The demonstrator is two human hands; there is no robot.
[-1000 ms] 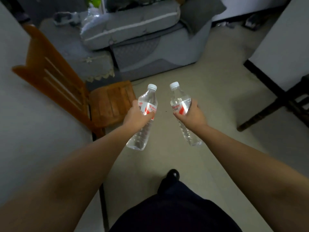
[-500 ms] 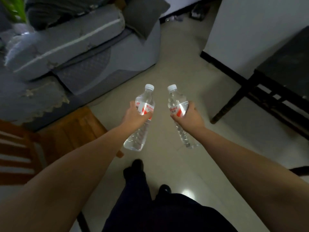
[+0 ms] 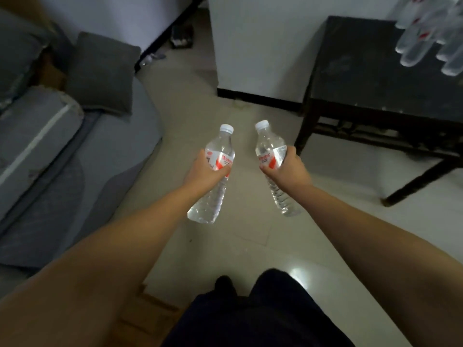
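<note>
The left hand [image 3: 205, 171] wraps the label band of a clear, ribbed plastic bottle [image 3: 208, 206]; the right hand [image 3: 288, 169] grips a second bottle [image 3: 269, 144] likewise. Both hang mid-frame above the floor [image 3: 250, 246], slightly tilted, apparently for carrying toward the dark counter [image 3: 375, 78], upper right, where similar bottles [image 3: 413, 46] lie.

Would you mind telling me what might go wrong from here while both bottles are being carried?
1. The left hand and right hand each grip one bottle around its label, so the left bottle or right bottle might slip.
2. The table leg stands near the right bottle and may get knocked.
3. With both hands full, the glossy floor leaves no free hand if a foot slips.
</note>
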